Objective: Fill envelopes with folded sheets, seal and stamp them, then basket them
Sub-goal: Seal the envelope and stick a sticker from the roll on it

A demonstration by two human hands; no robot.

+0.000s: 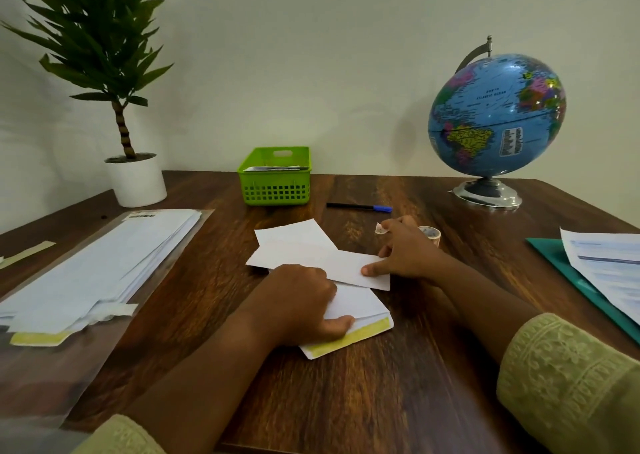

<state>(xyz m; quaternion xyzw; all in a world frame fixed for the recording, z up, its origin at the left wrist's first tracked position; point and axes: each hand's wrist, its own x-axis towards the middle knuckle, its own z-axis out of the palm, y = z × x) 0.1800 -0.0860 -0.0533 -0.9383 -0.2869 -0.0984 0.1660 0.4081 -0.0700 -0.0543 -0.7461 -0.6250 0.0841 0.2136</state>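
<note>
Our left grip (pixel 301 301) holds the envelope (pixel 356 310) flat on the counter (pixel 415 367), long axis running away from us, yellow-striped flap nearest, while our right grip (pixel 405 252) pinches the sheet (pixel 294 245) lying across it.

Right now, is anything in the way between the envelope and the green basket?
Only the folded sheet, lying flat between envelope and basket. The pen lies off to the right.

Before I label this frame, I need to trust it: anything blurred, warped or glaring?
Head view: wide-angle lens bows the table edges; the envelope stack at near left smears into blur; the globe carries a glare spot; folded sheet and envelope at centre look sharp enough.
</note>
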